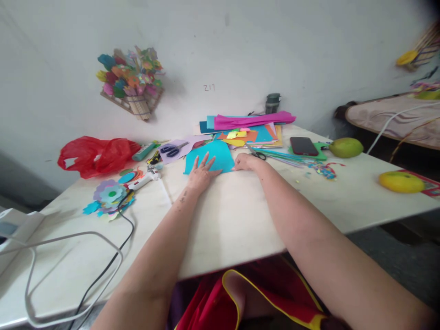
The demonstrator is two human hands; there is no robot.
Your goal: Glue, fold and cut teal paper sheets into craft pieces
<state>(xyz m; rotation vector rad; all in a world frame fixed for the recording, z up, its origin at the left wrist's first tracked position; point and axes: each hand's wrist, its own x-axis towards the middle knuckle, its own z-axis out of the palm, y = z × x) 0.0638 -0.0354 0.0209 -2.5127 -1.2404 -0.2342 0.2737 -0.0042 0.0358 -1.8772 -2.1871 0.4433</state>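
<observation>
Left hand [202, 175] (spread flat) rests on blue paper [221, 156]

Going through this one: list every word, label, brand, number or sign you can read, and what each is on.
"217": handwritten on the wall; the first character could also be a Z.
Too small and blurred to read: the dark marking on the left forearm.
No other text is legible.
</observation>
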